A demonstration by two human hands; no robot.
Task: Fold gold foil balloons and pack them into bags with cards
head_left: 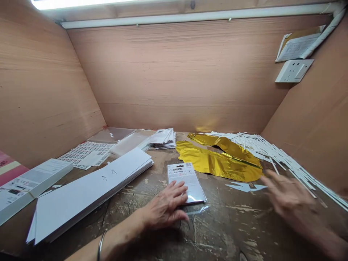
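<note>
"Packet (191,183), the printed one in clear wrap: where is it?"

"Flat on the worn tabletop (217,232), the left hand (168,206) over its lower left part."

"Gripped?"

"Just touched from above; the fingers are extended, slightly apart, curled round nothing."

"And the right hand (290,199)?"

"Blurred, beside the gold foil (217,161) and a pale blue scrap (246,187). Whether its fingers hold anything, I cannot tell."

"Farther out?"

"White strips (282,156) heaped along the right; printed cards (163,137) stacked toward the rear wall (176,76); leftward, a pile of white sheets (92,190), then a printed bundle (29,186)."
</note>
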